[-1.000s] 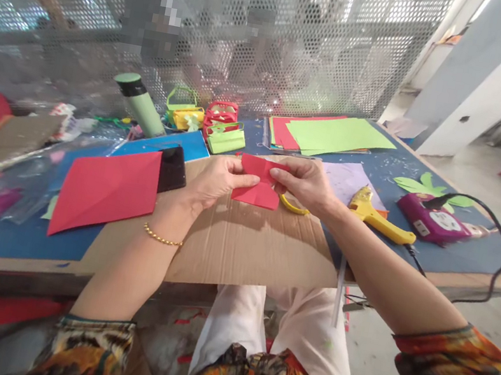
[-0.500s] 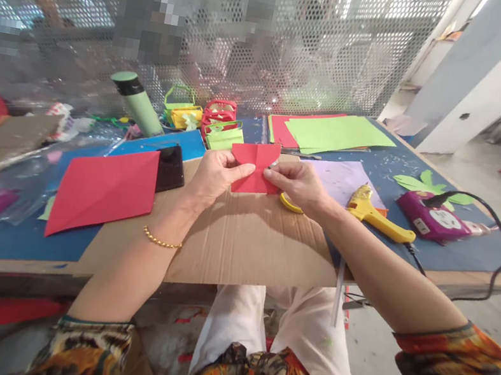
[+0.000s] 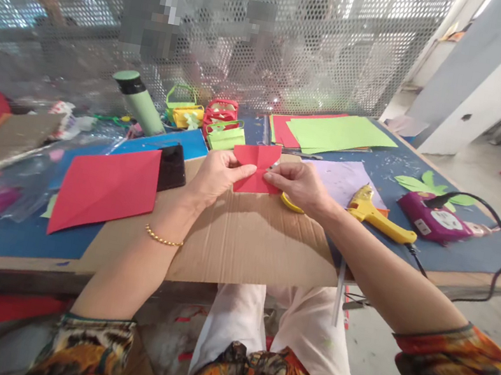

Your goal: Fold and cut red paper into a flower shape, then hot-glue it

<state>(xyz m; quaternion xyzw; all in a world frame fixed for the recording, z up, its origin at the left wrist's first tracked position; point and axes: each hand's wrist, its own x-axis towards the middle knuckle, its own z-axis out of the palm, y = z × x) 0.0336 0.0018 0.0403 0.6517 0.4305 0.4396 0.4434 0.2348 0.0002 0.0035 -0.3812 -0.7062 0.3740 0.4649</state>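
A small piece of red paper [image 3: 260, 157], creased down the middle, is held up over the brown cardboard sheet [image 3: 241, 238]. Its left side is pinched between the thumb and fingers of my left hand [image 3: 218, 175]. My right hand [image 3: 299, 186] grips its right side, thumb in front. Just below my right hand shows a yellow curved handle [image 3: 292, 203], partly hidden. A larger red sheet [image 3: 107, 188] lies left of my left hand, beside a black phone [image 3: 171, 167].
A yellow glue gun [image 3: 378, 218] and a purple power strip [image 3: 434, 217] with a black cable lie at right. Behind are green sheets [image 3: 341, 136], small paper bags [image 3: 225, 134] and a green flask [image 3: 139, 103]. Lilac paper [image 3: 334, 176] lies near my right hand.
Both hands keep hold of the red paper in nearly the same place. The whole view has shifted very slightly; nothing else visibly differs.
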